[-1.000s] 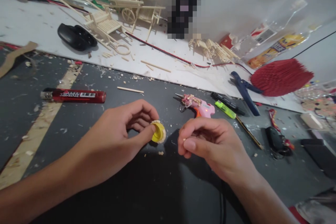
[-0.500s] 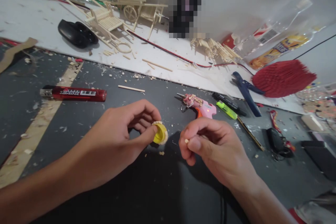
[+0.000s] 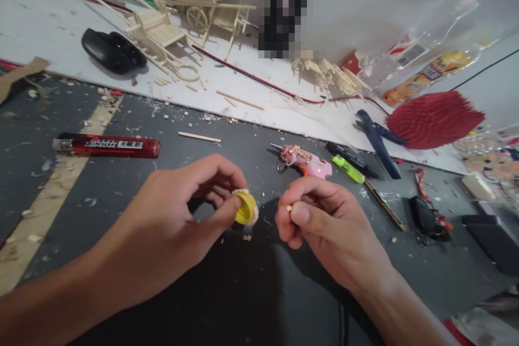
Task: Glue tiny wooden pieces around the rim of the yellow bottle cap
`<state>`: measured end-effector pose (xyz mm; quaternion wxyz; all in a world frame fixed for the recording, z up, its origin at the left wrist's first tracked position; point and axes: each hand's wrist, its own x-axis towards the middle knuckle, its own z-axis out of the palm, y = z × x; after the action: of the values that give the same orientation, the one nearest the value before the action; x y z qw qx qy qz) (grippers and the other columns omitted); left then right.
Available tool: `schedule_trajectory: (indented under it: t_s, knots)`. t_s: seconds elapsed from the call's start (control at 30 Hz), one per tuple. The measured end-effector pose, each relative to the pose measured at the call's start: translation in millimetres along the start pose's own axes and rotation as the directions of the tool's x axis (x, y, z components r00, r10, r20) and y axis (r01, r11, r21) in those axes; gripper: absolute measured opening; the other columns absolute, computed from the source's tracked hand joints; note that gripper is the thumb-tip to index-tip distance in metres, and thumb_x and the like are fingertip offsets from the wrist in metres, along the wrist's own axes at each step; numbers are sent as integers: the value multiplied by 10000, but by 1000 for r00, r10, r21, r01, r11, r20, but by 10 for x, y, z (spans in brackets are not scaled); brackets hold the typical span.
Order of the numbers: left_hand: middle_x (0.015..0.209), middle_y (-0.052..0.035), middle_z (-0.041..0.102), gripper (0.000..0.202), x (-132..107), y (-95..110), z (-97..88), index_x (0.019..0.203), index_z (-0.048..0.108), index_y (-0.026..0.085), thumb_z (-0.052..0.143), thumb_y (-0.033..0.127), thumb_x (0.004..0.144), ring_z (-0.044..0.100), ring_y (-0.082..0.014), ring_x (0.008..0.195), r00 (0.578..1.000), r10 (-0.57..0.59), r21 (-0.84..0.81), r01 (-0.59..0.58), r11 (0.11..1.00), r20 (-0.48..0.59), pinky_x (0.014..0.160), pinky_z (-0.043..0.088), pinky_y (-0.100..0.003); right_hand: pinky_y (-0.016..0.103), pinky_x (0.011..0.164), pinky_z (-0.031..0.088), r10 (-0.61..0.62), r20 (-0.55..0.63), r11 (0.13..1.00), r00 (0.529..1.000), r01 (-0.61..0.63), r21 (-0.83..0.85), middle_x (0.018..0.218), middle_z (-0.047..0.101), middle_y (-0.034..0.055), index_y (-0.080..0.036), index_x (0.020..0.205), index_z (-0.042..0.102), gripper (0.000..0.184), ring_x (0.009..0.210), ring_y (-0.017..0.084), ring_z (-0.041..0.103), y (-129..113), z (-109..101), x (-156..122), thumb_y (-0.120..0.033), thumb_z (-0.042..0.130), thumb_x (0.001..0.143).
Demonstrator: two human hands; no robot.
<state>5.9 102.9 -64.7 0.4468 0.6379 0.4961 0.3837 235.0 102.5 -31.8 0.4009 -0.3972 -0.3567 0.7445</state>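
Note:
My left hand (image 3: 194, 211) pinches a yellow bottle cap (image 3: 245, 211) between thumb and fingers. Small pale wooden bits line the cap's outer side, and its hollow faces me. To the right, my right hand (image 3: 324, 221) is closed, with a tiny pale piece of wood (image 3: 289, 208) held between thumb and forefinger. A gap separates the two hands. Just beyond the right hand lies a pink glue gun (image 3: 304, 159) with a lit orange light, its metal nozzle pointing left. A short wooden stick (image 3: 199, 137) lies beyond the left hand.
At left lies a red cylinder (image 3: 117, 146) with a printed label. Model carts of sticks (image 3: 166, 32) and a black computer mouse (image 3: 113, 51) stand on the white board behind. On the right are a yellow-green highlighter (image 3: 347, 169), blue clippers (image 3: 379, 143), a red folded-paper piece (image 3: 436, 119) and keys (image 3: 425, 216).
The cap has tipped slightly in my left hand. My right hand has shifted a little, still pinching the tiny piece. The whole view has drifted slightly.

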Motion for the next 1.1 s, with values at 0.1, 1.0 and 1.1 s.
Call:
schedule_trajectory:
  t_s: [0.1,1.0,1.1]
  knots:
    - [739,164,807,94,-44,13,-6,958,757,349,694,281,973,719,-61,556,978,192,176,-175,969,-80,609,524,-123,103,552,547,-62,-40,992,997,57,-116,721,806,-10,-258,909,902,80,588,66,695,13,-12,-42,-297,964,942]
    - [841,157,850,210,-145,71,60,1009,609,337,518,214,1154,798,-24,676,823,559,472,-456,755,-99,739,636,-87,162,490,351,-147,-145,910,978,76,-408,613,572,-42,-275,776,917,160,555,74,444,42,278,-67,-116,926,797]
    - [814,163,835,214,-158,94,36,1006,610,340,508,222,1154,779,-25,635,808,579,463,-475,748,-108,698,629,-90,168,503,381,-184,-150,877,971,93,-471,625,617,-29,-285,791,925,138,560,82,475,45,273,-79,-149,922,816]
